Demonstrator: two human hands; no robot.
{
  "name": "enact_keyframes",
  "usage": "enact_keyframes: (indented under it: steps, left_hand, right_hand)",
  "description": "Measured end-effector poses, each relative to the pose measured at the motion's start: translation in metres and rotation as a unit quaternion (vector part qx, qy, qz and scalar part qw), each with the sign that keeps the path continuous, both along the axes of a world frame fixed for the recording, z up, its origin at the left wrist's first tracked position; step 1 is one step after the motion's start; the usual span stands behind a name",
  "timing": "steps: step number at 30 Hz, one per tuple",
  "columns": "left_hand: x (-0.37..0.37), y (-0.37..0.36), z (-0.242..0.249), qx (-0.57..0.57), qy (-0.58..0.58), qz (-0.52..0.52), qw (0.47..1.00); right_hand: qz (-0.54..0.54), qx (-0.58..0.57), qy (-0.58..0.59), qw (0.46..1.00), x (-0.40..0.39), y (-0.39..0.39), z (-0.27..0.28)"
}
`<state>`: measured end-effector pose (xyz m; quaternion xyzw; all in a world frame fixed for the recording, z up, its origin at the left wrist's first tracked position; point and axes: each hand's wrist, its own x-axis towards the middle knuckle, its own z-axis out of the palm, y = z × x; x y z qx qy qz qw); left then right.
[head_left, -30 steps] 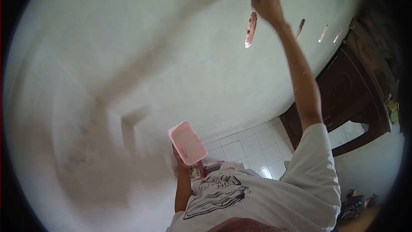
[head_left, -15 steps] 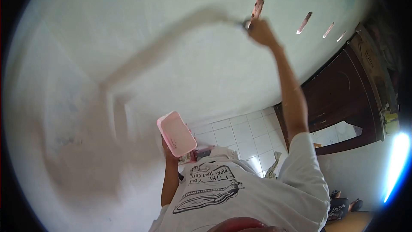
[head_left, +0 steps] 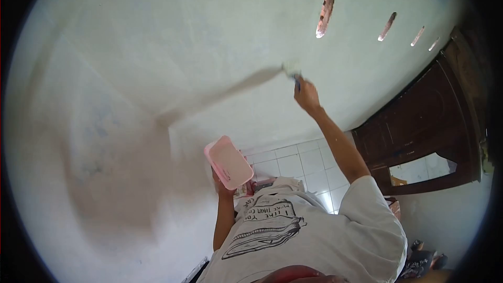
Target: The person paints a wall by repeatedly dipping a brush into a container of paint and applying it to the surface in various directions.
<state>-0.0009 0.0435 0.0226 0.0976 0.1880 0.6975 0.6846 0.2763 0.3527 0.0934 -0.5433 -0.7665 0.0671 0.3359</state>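
Note:
A paintbrush (head_left: pixel 291 68) with pale bristles and a dark blue handle is gripped in my right hand (head_left: pixel 307 95), fingers wrapped round the handle. Its bristles are at the pale wall (head_left: pixel 225 36); they seem to touch it, near the end of the arm's shadow. Lower down, my left hand (head_left: pixel 217 182) supports a pink rectangular tub (head_left: pixel 242 178) from its left side and underneath. The tub is tilted, with whitish content inside. Most of the left fingers are hidden behind it.
Several narrow slots (head_left: pixel 325 15) pierce the wall at upper right. A dark wooden cabinet (head_left: pixel 419 120) with a mirror panel stands at right. White floor tiles (head_left: pixel 291 165) show below. Another person's dark patterned clothing (head_left: pixel 419 262) appears at lower right.
My right hand has moved down and slightly left, away from the first wall slot, and the brush now shows clearly. The tub shifts slightly right in view as the camera turns.

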Motion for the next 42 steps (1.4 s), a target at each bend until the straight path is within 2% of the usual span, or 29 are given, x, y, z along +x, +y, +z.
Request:
enact_keyframes:
  steps: [1,4,5,6,7,8,9,10,12,13,16,17,20,22,23,24,25,27,29,30,31,32,34,36,37,39,42]
  left_hand:
    - [-0.003,0.001,0.002,0.005,0.006,0.003,1.0]
    - [-0.009,0.003,0.005,0.019,0.044,-0.008,0.999]
    - [-0.013,0.007,0.003,0.026,0.076,-0.004,0.997]
    - [-0.011,0.005,0.001,0.024,0.09,0.001,0.996]
    - [-0.01,0.004,-0.002,0.021,0.105,0.005,0.994]
    - [-0.009,0.006,-0.002,0.003,0.079,0.009,0.997]
    - [-0.008,0.007,-0.001,-0.015,0.054,0.011,0.998]
    - [-0.009,0.005,0.002,-0.021,0.055,0.016,0.998]
    - [-0.003,0.007,0.01,-0.01,0.101,0.025,0.995]
    - [0.001,0.007,0.009,-0.014,0.099,0.03,0.995]
    - [0.02,0.007,0.012,0.004,0.125,0.021,0.992]
    - [0.029,0.009,0.016,0.015,0.121,0.028,0.992]
    - [0.05,0.026,0.028,0.04,0.123,0.035,0.991]
    - [0.06,0.03,0.033,0.052,0.126,0.042,0.99]
    - [0.062,0.029,0.035,0.037,0.122,0.041,0.991]
    - [0.061,0.023,0.034,0.02,0.119,0.04,0.992]
    - [0.058,0.023,0.034,0.018,0.122,0.041,0.992]
    - [0.056,0.027,0.028,0.031,0.043,0.019,0.998]
    - [0.044,0.022,0.002,0.001,0.079,0.038,0.996]
    - [0.04,0.024,-0.004,-0.014,0.119,0.062,0.991]
    - [0.04,0.022,0.001,-0.013,0.122,0.061,0.991]
    - [0.041,0.019,0.006,-0.024,0.097,0.049,0.994]
    - [0.045,0.023,0.016,-0.029,0.073,0.033,0.996]
    - [0.048,0.018,0.02,-0.015,0.072,0.031,0.997]
    - [0.048,0.017,0.018,-0.014,0.072,0.031,0.997]
    - [0.045,0.021,0.014,0.029,0.045,0.003,0.999]
    - [0.054,0.012,0.013,0.019,0.119,0.04,0.992]
  right_hand:
    - [0.01,-0.129,-0.034,0.991,0.005,-0.004,-0.009]
    - [0.049,-0.154,-0.05,0.986,0.022,0.005,-0.004]
    - [0.016,-0.07,-0.025,0.997,0.026,0.022,0.006]
    - [0.018,-0.018,-0.007,1.0,0.033,0.04,0.039]
    - [0.041,0.053,-0.067,0.995,0.041,0.04,0.107]
    - [0.033,0.017,0.006,0.999,0.045,0.027,0.174]
    - [0.043,0.134,0.014,0.99,0.048,0.018,0.218]
    - [0.027,0.168,0.049,0.984,0.043,0.0,0.259]
    - [-0.006,0.232,0.136,0.963,0.037,-0.014,0.301]
    - [0.016,0.25,0.145,0.957,0.036,-0.023,0.312]
    - [0.066,0.27,0.103,0.955,0.02,-0.002,0.263]
    - [0.044,0.254,0.073,0.964,0.014,0.017,0.209]
    - [0.025,0.142,0.121,0.982,-0.002,0.004,0.075]
    - [0.029,-0.061,0.078,0.995,0.005,-0.008,0.007]
    - [0.035,-0.193,0.063,0.979,0.012,-0.007,-0.018]
    - [0.068,-0.241,-0.004,0.968,0.024,-0.007,-0.032]
    - [0.099,-0.284,-0.069,0.951,0.033,-0.004,-0.035]
    - [0.104,-0.172,-0.089,0.976,0.043,0.027,-0.024]
    - [0.049,0.003,-0.008,0.999,0.052,0.059,0.057]
    - [0.115,0.059,0.003,0.992,0.064,0.054,0.135]
    - [0.085,0.04,-0.028,0.995,0.065,0.045,0.197]
    - [0.09,0.08,-0.003,0.993,0.069,0.035,0.24]
    - [0.091,0.127,0.02,0.987,0.069,0.017,0.293]
    - [0.082,0.201,0.126,0.968,0.06,-0.006,0.314]
    - [0.082,0.202,0.126,0.968,0.054,-0.007,0.303]
    - [0.054,0.229,0.073,0.969,0.028,0.004,0.239]
    - [0.033,0.148,0.073,0.986,0.002,-0.001,0.078]
